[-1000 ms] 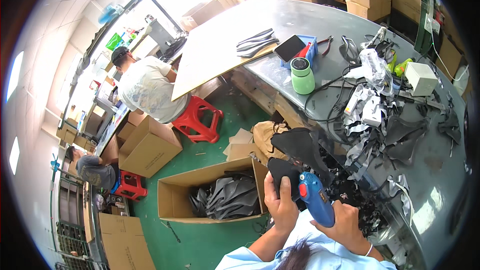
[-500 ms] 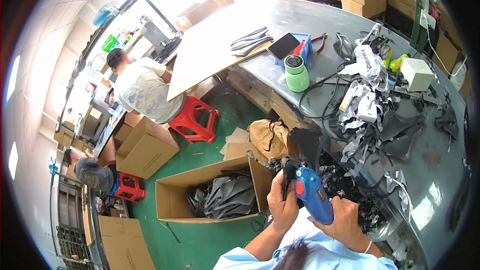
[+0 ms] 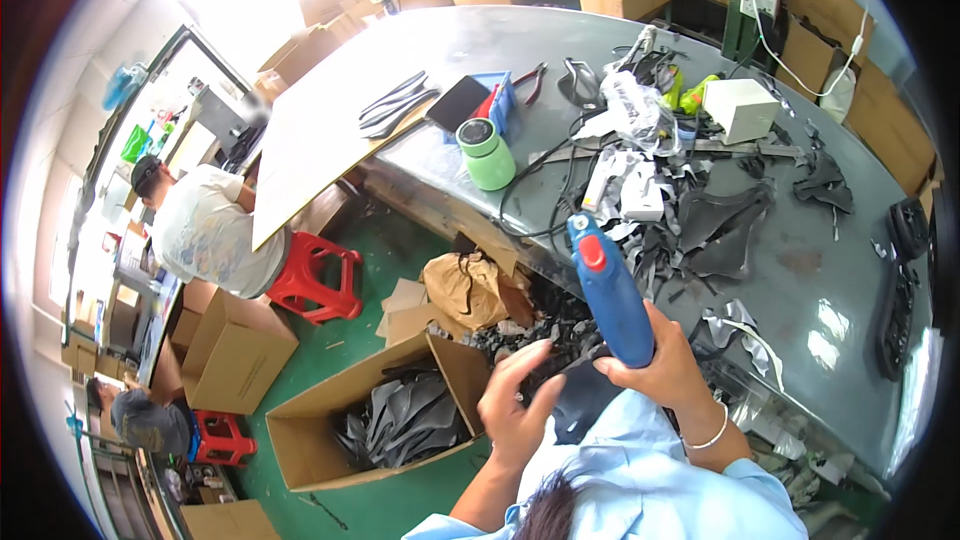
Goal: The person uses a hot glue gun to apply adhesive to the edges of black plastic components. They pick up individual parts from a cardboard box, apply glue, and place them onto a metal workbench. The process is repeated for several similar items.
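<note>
My right hand [image 3: 662, 365] is wrapped round the lower end of a blue hand-held power tool [image 3: 617, 300] with a red button; the tool points up, away from me. My left hand [image 3: 518, 402] is held in the air to the left of it, thumb and fingers apart, with nothing in it that shows. A dark grey sheet piece [image 3: 580, 398] lies between my hands, over my lap. Beyond my left hand, an open cardboard box [image 3: 300, 445] holds several dark grey shaped pieces [image 3: 405, 420]. Dark scraps [image 3: 545, 340] are heaped below the table edge.
The grey metal table [image 3: 800, 270] carries a green bottle [image 3: 487, 155], a blue bin [image 3: 505, 105] with a phone on it, a white block [image 3: 740, 110], cables and grey offcuts [image 3: 722, 230]. A seated person [image 3: 205, 225] and another farther off [image 3: 150, 425] are at the left.
My left hand has let go of the dark piece it held by the tool, and its fingers have spread. My right hand has raised the tool. The view has swung right.
</note>
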